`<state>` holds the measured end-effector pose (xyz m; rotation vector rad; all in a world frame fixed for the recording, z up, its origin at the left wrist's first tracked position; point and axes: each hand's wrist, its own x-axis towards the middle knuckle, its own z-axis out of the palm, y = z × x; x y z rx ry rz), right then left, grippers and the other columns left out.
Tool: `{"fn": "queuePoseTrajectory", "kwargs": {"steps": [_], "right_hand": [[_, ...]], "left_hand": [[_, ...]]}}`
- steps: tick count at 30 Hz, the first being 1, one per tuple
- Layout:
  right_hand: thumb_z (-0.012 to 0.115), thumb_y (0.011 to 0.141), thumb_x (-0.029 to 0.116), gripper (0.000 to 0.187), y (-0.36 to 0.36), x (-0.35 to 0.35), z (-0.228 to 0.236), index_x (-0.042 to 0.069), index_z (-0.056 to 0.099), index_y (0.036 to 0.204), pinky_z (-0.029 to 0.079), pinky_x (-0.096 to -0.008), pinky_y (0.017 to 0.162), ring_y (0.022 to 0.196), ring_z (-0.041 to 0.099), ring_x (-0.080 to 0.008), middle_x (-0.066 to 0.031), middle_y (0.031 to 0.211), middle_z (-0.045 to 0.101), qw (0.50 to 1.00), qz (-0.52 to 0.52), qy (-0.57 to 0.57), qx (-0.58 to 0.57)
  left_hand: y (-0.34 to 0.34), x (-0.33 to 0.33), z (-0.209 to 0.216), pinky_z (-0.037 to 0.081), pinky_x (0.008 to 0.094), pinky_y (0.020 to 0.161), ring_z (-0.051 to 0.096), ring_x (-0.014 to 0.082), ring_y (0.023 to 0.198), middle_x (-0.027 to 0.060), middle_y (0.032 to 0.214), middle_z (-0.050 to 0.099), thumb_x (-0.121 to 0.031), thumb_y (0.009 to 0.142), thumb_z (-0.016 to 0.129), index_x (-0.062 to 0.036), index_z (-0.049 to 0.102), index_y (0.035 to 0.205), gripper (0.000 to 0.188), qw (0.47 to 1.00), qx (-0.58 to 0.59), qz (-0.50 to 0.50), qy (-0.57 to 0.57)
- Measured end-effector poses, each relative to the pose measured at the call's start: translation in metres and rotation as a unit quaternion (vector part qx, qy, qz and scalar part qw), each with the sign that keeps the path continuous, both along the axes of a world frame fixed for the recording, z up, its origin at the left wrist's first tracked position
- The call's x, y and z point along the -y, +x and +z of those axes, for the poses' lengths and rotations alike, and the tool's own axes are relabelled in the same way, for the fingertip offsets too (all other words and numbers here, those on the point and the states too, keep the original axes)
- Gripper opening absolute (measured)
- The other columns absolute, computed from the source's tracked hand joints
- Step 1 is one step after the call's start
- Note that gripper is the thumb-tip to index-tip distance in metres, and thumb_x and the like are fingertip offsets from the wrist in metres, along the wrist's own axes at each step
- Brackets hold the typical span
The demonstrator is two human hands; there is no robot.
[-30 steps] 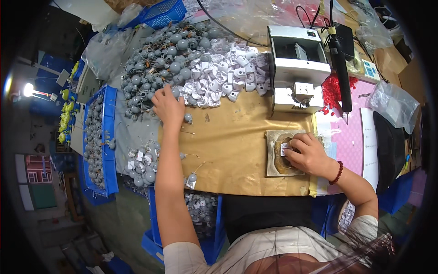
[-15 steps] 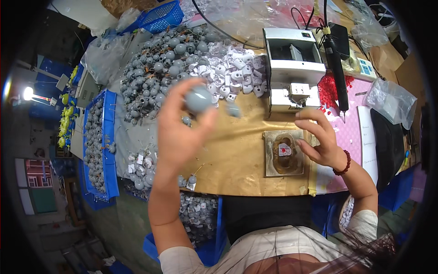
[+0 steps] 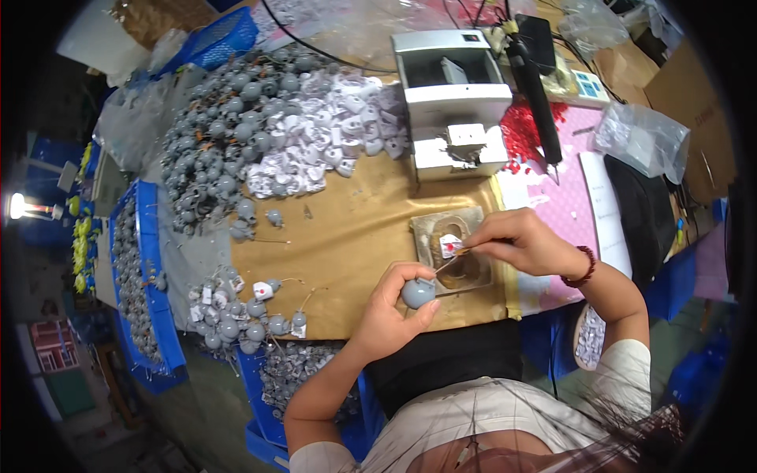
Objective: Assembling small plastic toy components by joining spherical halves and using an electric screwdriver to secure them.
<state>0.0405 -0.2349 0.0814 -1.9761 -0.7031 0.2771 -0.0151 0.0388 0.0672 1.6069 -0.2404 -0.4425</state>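
Grey ball [image 3: 417, 292] in left hand [image 3: 392, 314]: smooth plastic, slight sheen. Thin wire [image 3: 449, 260] pinched by right hand [image 3: 520, 243]: looks like metal. White tag [image 3: 450, 246]: glossy plastic with red dot. Worn pad [image 3: 457, 251] under it: rough, scuffed, dull; material unclear. Desk [image 3: 347, 236] cover: matt brown paper or card, creased. Heap of grey balls [image 3: 213, 158] at far left: same smooth plastic, wires on them. White tags pile [image 3: 323, 142]: shiny plastic. White machine [image 3: 456, 102] at far edge: smooth plastic casing, satin. Pink mat [image 3: 564, 197] at right: matt. Clear bag [image 3: 643, 142] at right edge: glossy crinkled film. Blue crates [image 3: 150, 268] at left edge: hard plastic. Bead bracelet [image 3: 582, 272]: dark, polished.
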Motion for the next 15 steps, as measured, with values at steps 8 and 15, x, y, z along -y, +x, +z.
{"fn": "queuePoseTrajectory", "kwargs": {"steps": [8,15], "right_hand": [[0.066,0.075,0.015,0.030,-0.007,-0.013,-0.044,0.005,0.067,0.104,0.053,-0.0342,0.060,0.078,0.064,-0.0222,-0.0063,0.088,0.060,0.920,0.038,-0.181,0.345],[0.064,0.074,0.014,0.028,-0.010,-0.022,-0.038,0.001,0.065,0.098,0.053,-0.0336,0.060,0.079,0.060,-0.0227,-0.0077,0.086,0.056,0.893,0.080,-0.265,0.355]], "left_hand": [[-0.011,0.023,-0.031,0.047,0.0403,0.093,0.056,0.0327,0.106,0.0137,0.113,0.063,-0.006,0.077,0.076,-0.0036,0.064,0.104,0.030,0.953,0.234,-0.001,0.192],[-0.006,0.022,-0.037,0.046,0.0409,0.092,0.056,0.0335,0.104,0.0134,0.114,0.063,-0.006,0.078,0.075,-0.0035,0.064,0.106,0.029,0.949,0.240,-0.022,0.202]]}}
